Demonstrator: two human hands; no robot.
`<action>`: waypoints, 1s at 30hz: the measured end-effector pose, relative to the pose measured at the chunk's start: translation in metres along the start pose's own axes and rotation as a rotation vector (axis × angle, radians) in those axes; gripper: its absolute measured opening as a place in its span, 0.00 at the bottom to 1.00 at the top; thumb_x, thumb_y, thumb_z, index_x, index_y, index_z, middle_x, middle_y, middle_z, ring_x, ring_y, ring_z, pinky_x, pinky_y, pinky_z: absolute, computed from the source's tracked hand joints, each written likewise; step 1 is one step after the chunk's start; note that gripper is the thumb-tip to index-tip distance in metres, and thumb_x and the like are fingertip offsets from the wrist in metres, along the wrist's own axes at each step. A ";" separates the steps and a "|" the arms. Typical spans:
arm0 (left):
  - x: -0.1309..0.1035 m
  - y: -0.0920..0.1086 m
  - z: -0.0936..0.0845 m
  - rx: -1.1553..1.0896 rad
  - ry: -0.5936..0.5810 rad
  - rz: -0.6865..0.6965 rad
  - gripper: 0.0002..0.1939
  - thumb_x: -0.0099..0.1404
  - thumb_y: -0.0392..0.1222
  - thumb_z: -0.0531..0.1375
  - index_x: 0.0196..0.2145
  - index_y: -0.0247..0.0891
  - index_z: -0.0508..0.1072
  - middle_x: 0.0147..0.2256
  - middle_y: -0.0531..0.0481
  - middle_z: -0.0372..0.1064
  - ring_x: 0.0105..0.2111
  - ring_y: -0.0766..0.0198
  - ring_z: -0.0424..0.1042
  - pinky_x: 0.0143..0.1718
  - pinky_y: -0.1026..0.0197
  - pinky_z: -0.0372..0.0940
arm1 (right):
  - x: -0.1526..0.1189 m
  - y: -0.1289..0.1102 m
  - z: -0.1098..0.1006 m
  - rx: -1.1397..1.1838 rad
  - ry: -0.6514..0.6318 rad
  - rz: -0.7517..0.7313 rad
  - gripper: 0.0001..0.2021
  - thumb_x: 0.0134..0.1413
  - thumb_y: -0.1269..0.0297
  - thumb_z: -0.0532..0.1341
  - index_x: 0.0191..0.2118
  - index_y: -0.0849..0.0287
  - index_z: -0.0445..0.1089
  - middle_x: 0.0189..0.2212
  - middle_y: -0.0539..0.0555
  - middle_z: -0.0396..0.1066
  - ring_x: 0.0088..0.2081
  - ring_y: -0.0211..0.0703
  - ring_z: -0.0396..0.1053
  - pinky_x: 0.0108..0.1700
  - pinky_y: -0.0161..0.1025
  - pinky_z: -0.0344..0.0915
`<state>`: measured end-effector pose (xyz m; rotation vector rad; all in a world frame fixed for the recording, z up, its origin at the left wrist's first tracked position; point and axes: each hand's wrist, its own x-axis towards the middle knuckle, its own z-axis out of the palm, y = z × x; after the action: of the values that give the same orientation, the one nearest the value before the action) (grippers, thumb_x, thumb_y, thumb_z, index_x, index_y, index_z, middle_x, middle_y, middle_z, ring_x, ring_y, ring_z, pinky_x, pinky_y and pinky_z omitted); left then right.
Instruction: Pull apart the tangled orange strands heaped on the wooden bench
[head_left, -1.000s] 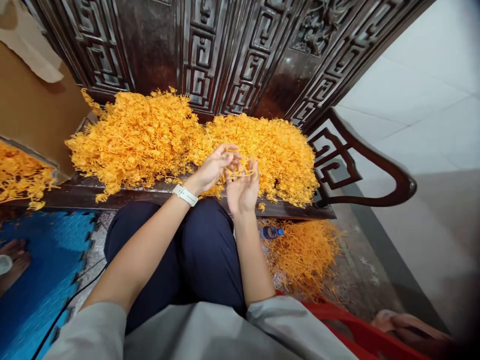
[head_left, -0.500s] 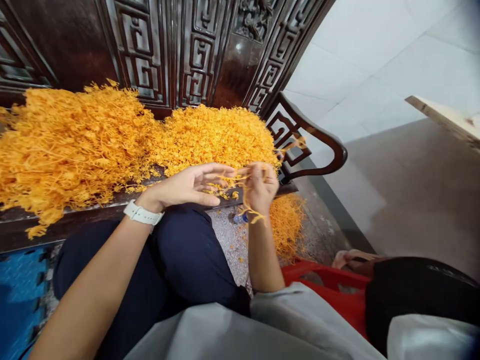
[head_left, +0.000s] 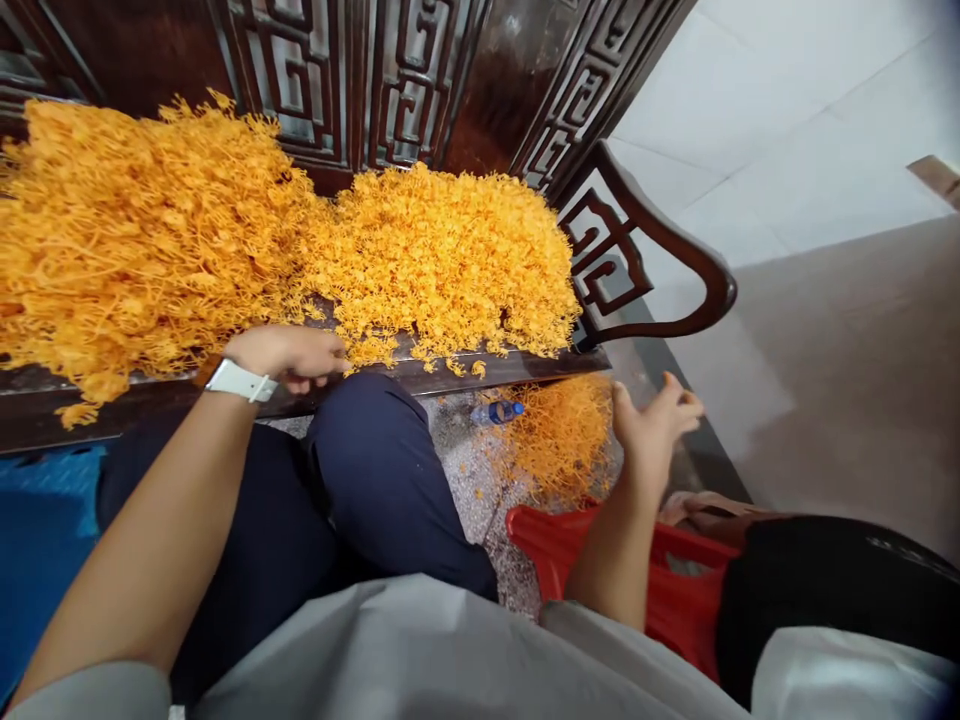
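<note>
Two heaps of orange, thread-like flowers lie on a dark wooden bench: a larger heap (head_left: pixel 150 240) at the left and another heap (head_left: pixel 457 255) in the middle. At the bench's front edge, below the gap between the heaps, is my left hand (head_left: pixel 296 355), its fingers curled down; whether something is between them is hidden. My right hand (head_left: pixel 656 420) is raised at the right, past the end of the bench, with its fingers spread and nothing seen in it. On the floor below lies a pile of orange stems (head_left: pixel 562 435).
A blue-capped bottle (head_left: pixel 496 412) lies beside the stems. The bench (head_left: pixel 517 368) has a carved backrest and a curved armrest (head_left: pixel 675 328) at the right. A red plastic stool (head_left: pixel 555 545) and another person's dark-clothed leg (head_left: pixel 840 590) are at the lower right.
My hands have moved apart, the left one to the left and down onto the bench edge, the right one outward to the right. The orange strands between them are gone from my right hand.
</note>
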<state>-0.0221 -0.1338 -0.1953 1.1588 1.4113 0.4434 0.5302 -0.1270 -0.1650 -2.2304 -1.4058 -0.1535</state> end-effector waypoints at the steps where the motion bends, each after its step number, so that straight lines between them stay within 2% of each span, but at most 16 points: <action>1: 0.004 0.005 0.007 0.185 -0.088 -0.036 0.11 0.51 0.45 0.74 0.24 0.41 0.77 0.18 0.50 0.69 0.13 0.62 0.63 0.17 0.65 0.51 | -0.010 -0.015 0.007 0.081 -0.016 -0.097 0.39 0.54 0.45 0.65 0.68 0.64 0.67 0.65 0.75 0.62 0.67 0.74 0.60 0.68 0.66 0.56; 2: 0.008 0.012 0.013 0.355 -0.142 -0.026 0.10 0.55 0.48 0.72 0.28 0.41 0.79 0.21 0.48 0.73 0.17 0.59 0.67 0.19 0.64 0.54 | -0.021 -0.032 0.015 0.174 -0.066 -0.202 0.33 0.57 0.45 0.64 0.62 0.63 0.72 0.60 0.72 0.68 0.64 0.68 0.64 0.67 0.62 0.59; 3: 0.011 0.020 0.020 0.471 -0.142 0.030 0.09 0.58 0.48 0.70 0.32 0.41 0.80 0.25 0.47 0.75 0.21 0.58 0.70 0.22 0.64 0.57 | -0.031 -0.049 0.026 0.270 -0.152 -0.307 0.28 0.60 0.45 0.62 0.57 0.62 0.75 0.55 0.69 0.74 0.60 0.63 0.69 0.65 0.58 0.62; 5: 0.018 0.034 0.032 0.640 -0.068 0.154 0.09 0.61 0.45 0.67 0.39 0.40 0.80 0.32 0.45 0.78 0.28 0.57 0.72 0.30 0.63 0.61 | -0.049 -0.085 0.051 0.414 -0.383 -0.446 0.20 0.65 0.46 0.61 0.47 0.59 0.78 0.44 0.63 0.80 0.48 0.54 0.75 0.56 0.50 0.68; 7: 0.021 0.045 0.041 0.741 0.013 0.214 0.13 0.65 0.44 0.64 0.46 0.38 0.79 0.38 0.41 0.80 0.35 0.54 0.74 0.37 0.60 0.64 | -0.067 -0.117 0.078 0.456 -0.540 -0.497 0.17 0.66 0.49 0.61 0.38 0.58 0.77 0.36 0.59 0.80 0.39 0.50 0.75 0.49 0.47 0.68; 10: 0.019 0.055 0.044 0.786 0.051 0.218 0.22 0.71 0.45 0.58 0.60 0.36 0.72 0.45 0.37 0.80 0.42 0.50 0.76 0.43 0.56 0.65 | -0.093 -0.159 0.113 0.573 -0.566 -0.517 0.15 0.65 0.53 0.60 0.34 0.58 0.75 0.34 0.58 0.78 0.38 0.49 0.74 0.46 0.45 0.69; 13: 0.006 0.059 0.031 0.806 0.128 0.198 0.23 0.74 0.47 0.56 0.63 0.37 0.70 0.46 0.37 0.80 0.45 0.48 0.77 0.44 0.54 0.67 | -0.112 -0.189 0.130 0.762 -0.545 -0.623 0.13 0.67 0.55 0.59 0.37 0.57 0.76 0.39 0.58 0.79 0.44 0.49 0.75 0.50 0.46 0.70; 16: -0.012 0.057 0.007 0.881 0.355 0.157 0.19 0.73 0.45 0.57 0.58 0.37 0.73 0.47 0.35 0.80 0.48 0.45 0.78 0.46 0.52 0.68 | -0.118 -0.207 0.128 0.758 -0.442 -0.733 0.11 0.67 0.56 0.61 0.37 0.56 0.77 0.41 0.59 0.79 0.46 0.52 0.74 0.54 0.51 0.68; 18: -0.024 0.055 -0.006 0.934 0.534 0.077 0.18 0.72 0.44 0.58 0.56 0.35 0.75 0.47 0.31 0.79 0.48 0.40 0.78 0.45 0.48 0.69 | -0.117 -0.217 0.119 0.780 -0.369 -0.720 0.12 0.67 0.55 0.61 0.37 0.56 0.77 0.38 0.58 0.79 0.44 0.52 0.74 0.51 0.52 0.68; 20: -0.033 0.054 -0.014 0.932 0.674 0.012 0.17 0.72 0.43 0.57 0.54 0.34 0.76 0.46 0.30 0.79 0.47 0.38 0.78 0.44 0.45 0.69 | -0.118 -0.234 0.109 0.879 -0.375 -0.677 0.12 0.68 0.54 0.62 0.37 0.56 0.76 0.36 0.57 0.78 0.40 0.50 0.74 0.46 0.48 0.70; 22: -0.040 0.056 -0.018 0.852 0.819 0.023 0.17 0.74 0.41 0.54 0.54 0.35 0.77 0.43 0.32 0.78 0.46 0.38 0.78 0.47 0.43 0.69 | -0.124 -0.262 0.098 0.996 -0.476 -0.678 0.12 0.69 0.53 0.61 0.38 0.55 0.76 0.35 0.55 0.78 0.38 0.47 0.75 0.42 0.45 0.70; 23: -0.042 0.057 -0.020 0.784 0.913 0.060 0.18 0.75 0.41 0.53 0.55 0.36 0.76 0.42 0.33 0.78 0.47 0.40 0.77 0.49 0.42 0.69 | -0.128 -0.281 0.093 1.031 -0.548 -0.725 0.12 0.69 0.54 0.61 0.38 0.55 0.76 0.35 0.54 0.78 0.37 0.46 0.75 0.41 0.44 0.70; 27: -0.050 0.054 -0.037 0.488 1.321 0.257 0.19 0.79 0.47 0.50 0.60 0.45 0.71 0.46 0.38 0.76 0.52 0.43 0.73 0.58 0.41 0.64 | -0.152 -0.371 0.085 0.925 -0.815 -1.156 0.10 0.68 0.56 0.62 0.44 0.56 0.76 0.35 0.55 0.78 0.37 0.46 0.74 0.44 0.45 0.70; 30: -0.056 0.044 -0.052 0.355 1.479 0.308 0.18 0.79 0.50 0.49 0.58 0.44 0.71 0.55 0.35 0.72 0.60 0.40 0.68 0.64 0.36 0.59 | -0.176 -0.429 0.094 0.851 -0.856 -1.366 0.12 0.66 0.57 0.63 0.48 0.59 0.74 0.38 0.59 0.78 0.39 0.51 0.74 0.47 0.48 0.69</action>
<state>-0.0636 -0.1424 -0.1181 1.3569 2.6282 1.5110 0.0597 -0.0788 -0.1595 -0.3441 -2.5141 0.8615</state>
